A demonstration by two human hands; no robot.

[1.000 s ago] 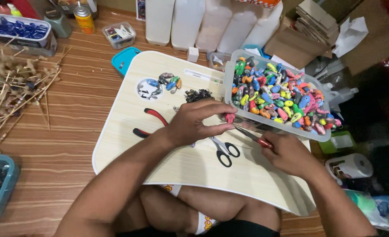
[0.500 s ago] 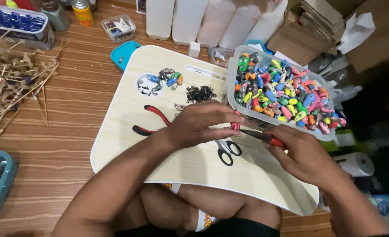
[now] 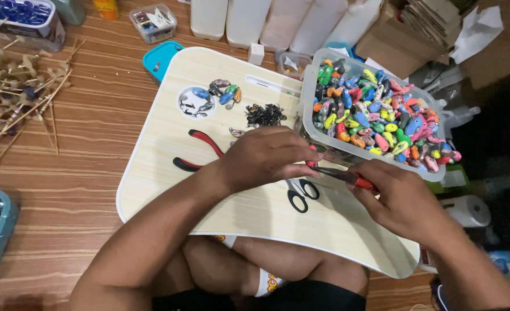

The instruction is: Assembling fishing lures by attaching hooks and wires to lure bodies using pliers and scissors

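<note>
My left hand (image 3: pixel 266 156) is closed around a small piece, with a bit of red showing at its fingertips, over the pale wooden lap table (image 3: pixel 163 138). My right hand (image 3: pixel 402 198) grips red-handled pliers (image 3: pixel 347 177) whose tip points left into the left hand's fingers. Under the hands lie black-handled scissors (image 3: pixel 301 196). A clear plastic tub (image 3: pixel 318 124) heaped with colourful lure-shaped pieces stands just beyond the hands at the right.
A second pair of red-handled pliers (image 3: pixel 200 151) lies on the lap table at the left. Small piles of coloured pieces (image 3: pixel 226 92) and dark metal hooks (image 3: pixel 265 115) lie at its far side. Dry sticks (image 3: pixel 13 109), small boxes, white bottles (image 3: pixel 249 20) and cardboard surround it.
The view has shifted slightly; both hands stay together at the same spot, still working the small piece with the pliers.
</note>
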